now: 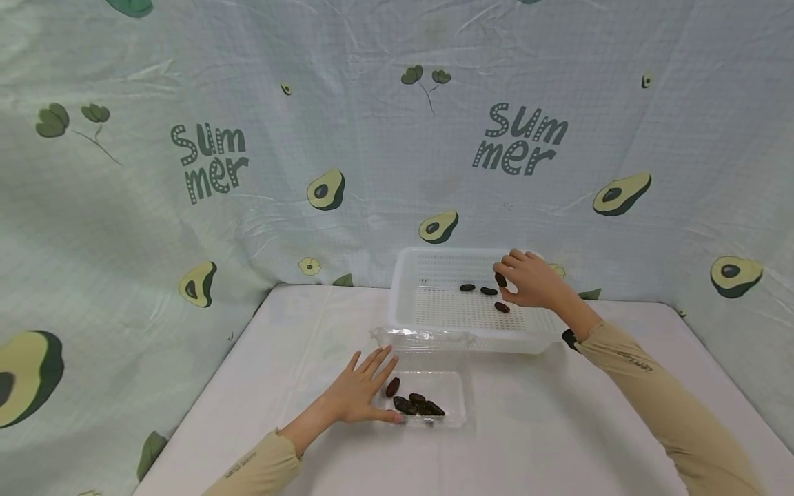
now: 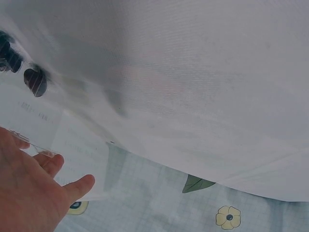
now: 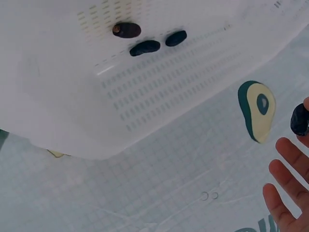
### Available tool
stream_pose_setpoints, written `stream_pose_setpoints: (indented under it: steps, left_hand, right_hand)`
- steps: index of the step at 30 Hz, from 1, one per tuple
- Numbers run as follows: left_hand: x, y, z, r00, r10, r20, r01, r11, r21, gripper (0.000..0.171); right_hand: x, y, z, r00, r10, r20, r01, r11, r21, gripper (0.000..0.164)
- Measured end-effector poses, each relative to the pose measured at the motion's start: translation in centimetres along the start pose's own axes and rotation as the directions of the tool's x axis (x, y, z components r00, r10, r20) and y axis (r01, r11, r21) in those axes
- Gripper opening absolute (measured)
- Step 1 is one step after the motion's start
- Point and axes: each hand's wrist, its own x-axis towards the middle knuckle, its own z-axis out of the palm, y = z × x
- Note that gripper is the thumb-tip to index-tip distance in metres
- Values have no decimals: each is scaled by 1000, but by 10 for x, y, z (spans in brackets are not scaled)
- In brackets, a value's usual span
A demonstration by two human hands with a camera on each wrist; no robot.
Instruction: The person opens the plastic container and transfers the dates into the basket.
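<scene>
My right hand pinches a dark brown date between thumb and fingertips over the white perforated basket. In the right wrist view the pinched date shows at the right edge, the other fingers spread apart. Below it, three more dates lie apart on the basket floor. My left hand rests against the left side of a clear plastic box, fingers spread and thumb at the near edge. Several dates lie in the box, mostly along its near side.
The box's clear lid is folded back against the basket's front. Both containers stand on a white-covered table. Behind and beside it hangs a pale curtain printed with avocados and lettering.
</scene>
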Motion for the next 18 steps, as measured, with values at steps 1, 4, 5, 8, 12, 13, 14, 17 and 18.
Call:
stream_pose_setpoints:
  steps: [1,4,5,8,12,13,14,17,18]
  left_hand:
    - [0,0,0,1000,0,1,0,1000,0,101]
    - [0,-1,2,1000,-1,0,1,1000,4,102]
    - [0,-1,2,1000,0,-1,0,1000,8,102]
    - [0,-1,2,1000,1,-5,-1,1000,10,102]
    - [0,-1,1,1000,1,-7,-1,1000,7,101]
    - [-1,-1,1,1000,0,-7,0,1000,6,101]
    - [-1,-1,1,1000,-1,-5,1,1000,4,101]
    - [-1,0,1,1000,-3,-1,3,1000,4,101]
    - [-1,0,1,1000,-4,-1,4,1000,6,101]
  right_hand:
    - [2,2,2,1000,4,2,-4,1000,-4,30]
    - [9,8,8,1000,4,10,-4,1000,-24,30]
    - [11,10,9,1000,1,17,0,999,-33,29]
    - [17,14,13,999,-9,48,12,998,-54,28]
    - [22,18,17,993,-7,120,18,996,-89,27]
    - [23,18,18,990,-4,139,17,995,-95,27]
    - [24,19,19,988,0,156,15,995,-98,28]
    - [26,20,22,981,4,195,17,994,-107,28]
    - [26,20,22,980,3,201,20,994,-111,27]
